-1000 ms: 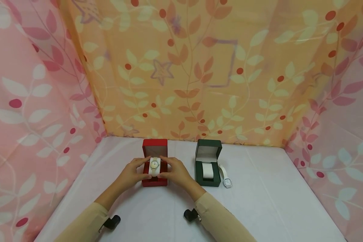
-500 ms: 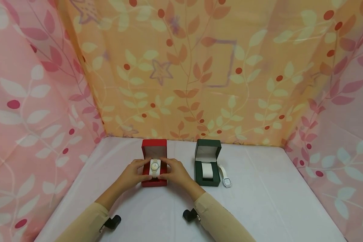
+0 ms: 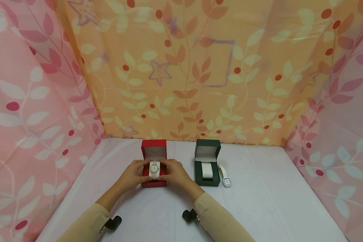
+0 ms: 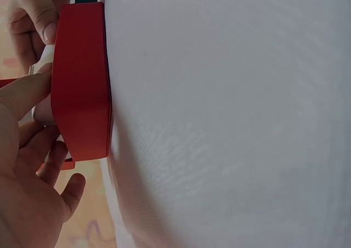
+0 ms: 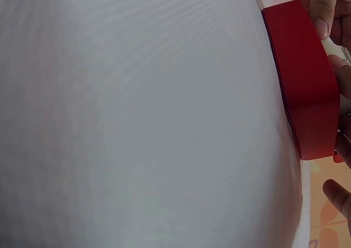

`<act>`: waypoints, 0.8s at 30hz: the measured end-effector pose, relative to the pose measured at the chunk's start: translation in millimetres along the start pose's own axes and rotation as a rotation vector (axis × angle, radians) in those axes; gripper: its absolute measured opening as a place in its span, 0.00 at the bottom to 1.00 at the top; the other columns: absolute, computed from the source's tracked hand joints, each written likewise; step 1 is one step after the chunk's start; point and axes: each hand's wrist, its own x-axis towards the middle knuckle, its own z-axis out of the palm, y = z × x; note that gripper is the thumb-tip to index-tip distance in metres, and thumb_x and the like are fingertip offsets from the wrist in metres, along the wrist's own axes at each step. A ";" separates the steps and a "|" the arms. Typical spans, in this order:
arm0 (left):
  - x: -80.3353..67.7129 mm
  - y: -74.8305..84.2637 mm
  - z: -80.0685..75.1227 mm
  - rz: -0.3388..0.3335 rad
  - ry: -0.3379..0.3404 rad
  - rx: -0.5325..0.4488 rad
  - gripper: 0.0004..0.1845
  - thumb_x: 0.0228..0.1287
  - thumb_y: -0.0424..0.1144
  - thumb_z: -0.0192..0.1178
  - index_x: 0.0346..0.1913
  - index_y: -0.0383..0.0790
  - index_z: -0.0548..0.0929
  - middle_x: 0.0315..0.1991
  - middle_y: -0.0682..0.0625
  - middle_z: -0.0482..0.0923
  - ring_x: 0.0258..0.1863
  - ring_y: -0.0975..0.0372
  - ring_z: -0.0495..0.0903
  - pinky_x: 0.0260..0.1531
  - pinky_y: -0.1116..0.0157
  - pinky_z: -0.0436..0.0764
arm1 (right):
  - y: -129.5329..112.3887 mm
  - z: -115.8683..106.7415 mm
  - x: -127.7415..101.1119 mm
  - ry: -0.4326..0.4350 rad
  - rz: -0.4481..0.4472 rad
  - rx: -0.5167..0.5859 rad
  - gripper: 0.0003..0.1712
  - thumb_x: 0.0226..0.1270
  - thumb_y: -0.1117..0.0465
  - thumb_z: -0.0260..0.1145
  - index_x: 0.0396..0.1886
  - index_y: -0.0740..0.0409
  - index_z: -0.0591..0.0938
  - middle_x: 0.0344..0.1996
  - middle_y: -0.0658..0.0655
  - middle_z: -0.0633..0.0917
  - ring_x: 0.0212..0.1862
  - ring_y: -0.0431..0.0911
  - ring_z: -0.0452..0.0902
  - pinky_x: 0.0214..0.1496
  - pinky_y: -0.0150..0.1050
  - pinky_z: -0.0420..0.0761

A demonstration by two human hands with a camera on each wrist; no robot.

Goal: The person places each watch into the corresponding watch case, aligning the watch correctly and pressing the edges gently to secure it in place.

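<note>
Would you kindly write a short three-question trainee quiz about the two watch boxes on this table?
1. True or false: the green box already holds a watch.
2. Which hands touch the watch pillow in the red box? A) left only B) right only C) both
3. Fill in: the white watch lies on the table beside the ____ box.

Key: 1 false, its pillow is bare. 2 C, left hand and right hand. 3 green.

The red box [image 3: 153,183] had smooth, matt walls, like coated card. The green box [image 3: 207,181] looked equally matt, with a pale soft-looking lining. The loose watch [image 3: 226,181] had a white, faintly glossy strap. The tablecloth [image 3: 260,201] was white woven fabric; the curtains [image 3: 199,67] were thin printed cloth.
</note>
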 end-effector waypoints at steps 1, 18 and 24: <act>0.4 -0.6 0.4 -0.001 -0.002 0.002 0.40 0.53 0.46 0.80 0.70 0.42 0.77 0.63 0.39 0.75 0.65 0.45 0.73 0.64 0.39 0.73 | 0.2 0.2 -0.1 -0.002 0.000 -0.001 0.40 0.54 0.51 0.83 0.68 0.50 0.80 0.58 0.54 0.85 0.61 0.48 0.79 0.64 0.46 0.80; 2.3 0.3 2.3 0.022 -0.001 0.058 0.38 0.52 0.43 0.81 0.68 0.42 0.79 0.61 0.42 0.77 0.64 0.48 0.72 0.62 0.42 0.76 | -4.4 0.1 0.2 -0.001 0.030 -0.006 0.38 0.55 0.50 0.82 0.67 0.51 0.81 0.58 0.53 0.85 0.62 0.47 0.78 0.64 0.44 0.80; 3.8 -1.1 4.2 0.004 -0.008 0.063 0.38 0.51 0.44 0.81 0.67 0.44 0.79 0.61 0.43 0.78 0.64 0.48 0.72 0.62 0.43 0.77 | -3.2 0.3 0.3 -0.011 0.053 -0.012 0.38 0.55 0.49 0.82 0.66 0.48 0.81 0.58 0.52 0.85 0.62 0.47 0.78 0.63 0.44 0.80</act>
